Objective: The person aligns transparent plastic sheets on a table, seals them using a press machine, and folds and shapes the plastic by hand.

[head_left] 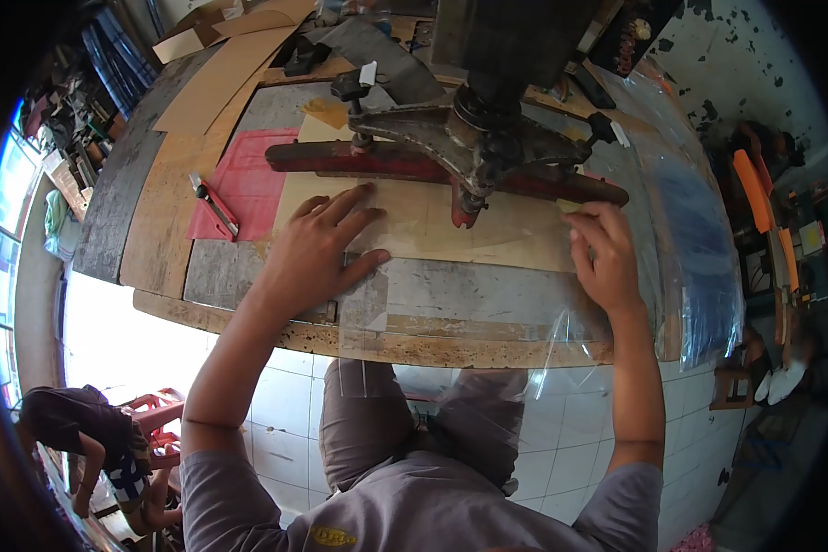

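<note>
A clear plastic sheet lies over the worktable and hangs past its front edge. My left hand rests on the sheet's left part with fingers spread, just short of the press bar. On the other side, my right hand has its fingers curled together at the sheet's right edge, pinching it. Beneath the sheet is a pale yellow board. Above the board stands a press with a long red bar, which hides the board's far part.
A red box cutter lies on pink sheeting at left. Cardboard covers the back left. Bluish clear film drapes over the right side. Another person bends near a red stool at lower left.
</note>
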The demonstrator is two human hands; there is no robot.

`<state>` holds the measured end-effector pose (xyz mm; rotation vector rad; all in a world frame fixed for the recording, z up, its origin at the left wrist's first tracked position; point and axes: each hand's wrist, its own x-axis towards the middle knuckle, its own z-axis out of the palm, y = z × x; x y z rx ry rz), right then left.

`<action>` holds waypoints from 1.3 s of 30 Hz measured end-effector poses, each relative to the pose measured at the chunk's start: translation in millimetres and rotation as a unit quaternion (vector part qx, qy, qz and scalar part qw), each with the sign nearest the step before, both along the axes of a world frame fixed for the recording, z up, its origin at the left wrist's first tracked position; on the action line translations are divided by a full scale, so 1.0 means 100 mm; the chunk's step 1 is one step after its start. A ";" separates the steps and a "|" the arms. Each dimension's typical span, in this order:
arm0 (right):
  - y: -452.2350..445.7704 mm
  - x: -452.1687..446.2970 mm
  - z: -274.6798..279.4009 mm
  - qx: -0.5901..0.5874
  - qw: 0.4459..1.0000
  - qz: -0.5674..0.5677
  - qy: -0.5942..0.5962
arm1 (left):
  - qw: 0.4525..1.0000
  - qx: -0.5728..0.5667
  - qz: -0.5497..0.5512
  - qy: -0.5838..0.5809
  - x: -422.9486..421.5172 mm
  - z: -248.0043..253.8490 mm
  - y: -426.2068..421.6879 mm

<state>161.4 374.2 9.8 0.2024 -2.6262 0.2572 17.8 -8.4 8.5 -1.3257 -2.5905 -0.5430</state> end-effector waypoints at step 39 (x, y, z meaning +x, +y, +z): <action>-0.32 -0.01 -0.03 -0.017 0.996 0.000 -0.085 | 1.000 -0.010 -0.003 0.012 -0.03 -0.07 -0.05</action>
